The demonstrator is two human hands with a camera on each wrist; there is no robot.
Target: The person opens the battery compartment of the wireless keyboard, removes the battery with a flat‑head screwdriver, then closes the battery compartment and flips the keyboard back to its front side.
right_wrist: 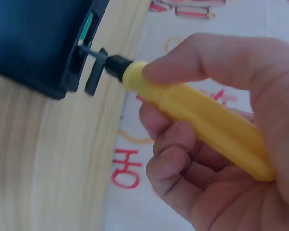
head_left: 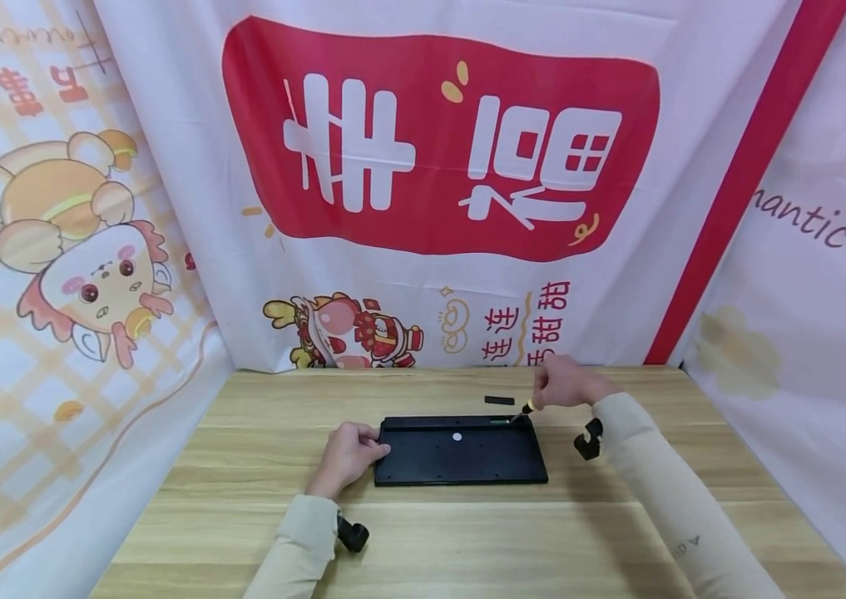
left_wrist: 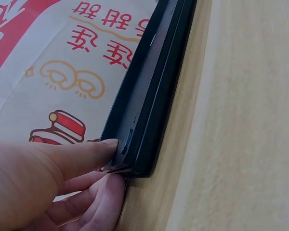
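Note:
A black keyboard (head_left: pixel 467 459) lies underside up on the table, with a small round white sticker near its middle. At its left end my left hand (head_left: pixel 348 454) pinches the edge, thumb on top and fingers beneath, as the left wrist view confirms. My right hand (head_left: pixel 563 383) grips a yellow-handled screwdriver (right_wrist: pixel 207 127) at the far right corner. The screwdriver's tip reaches into an uncovered slot in the keyboard's raised far edge, beside a green battery (right_wrist: pixel 87 27). Whether the tip touches the battery I cannot tell. A small black battery cover (head_left: pixel 499 400) lies just beyond the keyboard.
The wood-grain table (head_left: pixel 437 549) extends around the keyboard. A printed white and red cloth (head_left: pixel 437 308) hangs along the table's far edge, with patterned cloths at both sides. Black cameras sit on both wrists.

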